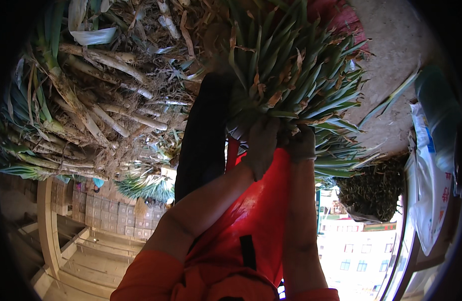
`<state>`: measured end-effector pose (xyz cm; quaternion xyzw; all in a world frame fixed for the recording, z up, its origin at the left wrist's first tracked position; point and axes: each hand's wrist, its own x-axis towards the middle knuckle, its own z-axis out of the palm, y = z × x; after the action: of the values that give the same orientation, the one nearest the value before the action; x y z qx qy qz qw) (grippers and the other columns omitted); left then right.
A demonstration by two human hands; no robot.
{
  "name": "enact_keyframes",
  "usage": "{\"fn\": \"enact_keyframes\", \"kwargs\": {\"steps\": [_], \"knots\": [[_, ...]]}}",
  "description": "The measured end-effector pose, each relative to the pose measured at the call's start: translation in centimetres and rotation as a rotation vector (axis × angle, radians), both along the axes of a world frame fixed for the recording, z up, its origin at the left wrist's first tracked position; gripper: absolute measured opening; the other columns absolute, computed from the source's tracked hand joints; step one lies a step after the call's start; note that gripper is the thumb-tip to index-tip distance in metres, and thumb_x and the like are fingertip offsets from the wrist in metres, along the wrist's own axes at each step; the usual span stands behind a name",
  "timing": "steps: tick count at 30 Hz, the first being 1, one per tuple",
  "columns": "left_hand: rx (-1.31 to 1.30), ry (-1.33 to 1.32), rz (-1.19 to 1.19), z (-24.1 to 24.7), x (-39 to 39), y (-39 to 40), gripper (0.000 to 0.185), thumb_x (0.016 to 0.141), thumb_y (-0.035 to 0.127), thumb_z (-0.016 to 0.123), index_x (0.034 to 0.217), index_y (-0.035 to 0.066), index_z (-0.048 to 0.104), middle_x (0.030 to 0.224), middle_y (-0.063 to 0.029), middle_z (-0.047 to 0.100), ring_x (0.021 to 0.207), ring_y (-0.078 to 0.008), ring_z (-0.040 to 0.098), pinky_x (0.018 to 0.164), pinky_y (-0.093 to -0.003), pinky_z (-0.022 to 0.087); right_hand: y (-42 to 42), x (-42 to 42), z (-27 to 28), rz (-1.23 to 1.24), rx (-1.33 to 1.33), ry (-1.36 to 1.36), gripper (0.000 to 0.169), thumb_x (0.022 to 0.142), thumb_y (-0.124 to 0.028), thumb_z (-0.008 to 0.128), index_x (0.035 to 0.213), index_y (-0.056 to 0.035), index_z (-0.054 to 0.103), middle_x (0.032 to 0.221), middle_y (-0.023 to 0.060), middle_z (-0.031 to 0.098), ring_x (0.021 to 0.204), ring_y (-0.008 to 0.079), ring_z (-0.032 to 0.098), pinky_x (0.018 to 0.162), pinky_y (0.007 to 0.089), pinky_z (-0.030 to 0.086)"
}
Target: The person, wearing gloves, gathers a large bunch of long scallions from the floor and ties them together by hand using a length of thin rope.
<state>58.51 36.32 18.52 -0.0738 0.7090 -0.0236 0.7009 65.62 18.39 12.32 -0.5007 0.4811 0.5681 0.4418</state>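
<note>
A large bundle of leeks or Welsh onions (291,86), its green leaves fanned out and some tips brown and dry, lies across my lap against a red apron (249,210). My left hand (262,145), in a grey-brown glove, grips the near side of the bundle, its fingertips partly hidden by leaves. Close beside it on the right, my gloved right hand (301,145) is curled at the same gathered part of the leaves. A small gap lies between the hands. Whether a tie runs between them is too dark to tell.
Loose leeks with soiled white stalks and roots (110,109) are heaped at left. Further bundles (150,186) lie behind. Concrete floor (389,64) shows at right, with a stray leaf, a dark heap (372,192) and a white plastic sack (428,210) bearing writing.
</note>
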Motion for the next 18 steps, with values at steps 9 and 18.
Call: {"fn": "enact_keyframes", "kwargs": {"steps": [9,18], "knots": [[0.013,-0.012,-0.038,0.1,-0.1,-0.4,0.028,0.109,0.03,0.052,0.114,0.005,0.061,0.092,-0.0038,0.07,0.07,-0.0096,0.059,0.066,-0.0266,0.051,2.4,0.4,0.7,1.508,-0.227,-0.446,0.041,0.084,-0.018,0.073,0.112,0.0093,0.063,0.108,0.0198,0.073,0.097,0.0296,0.071,0.085,0.0414,0.055],[0.134,-0.051,-0.206,0.4,-2.2,-1.0,0.019,0.104,0.023,0.055,0.101,0.005,0.06,0.08,0.0004,0.057,0.068,-0.0084,0.053,0.059,-0.0277,0.046,5.7,-2.8,2.9,0.779,-0.53,-0.775,0.018,0.089,-0.004,0.067,0.104,0.0022,0.059,0.097,0.0125,0.067,0.085,0.0221,0.066,0.081,0.0338,0.053]]}}
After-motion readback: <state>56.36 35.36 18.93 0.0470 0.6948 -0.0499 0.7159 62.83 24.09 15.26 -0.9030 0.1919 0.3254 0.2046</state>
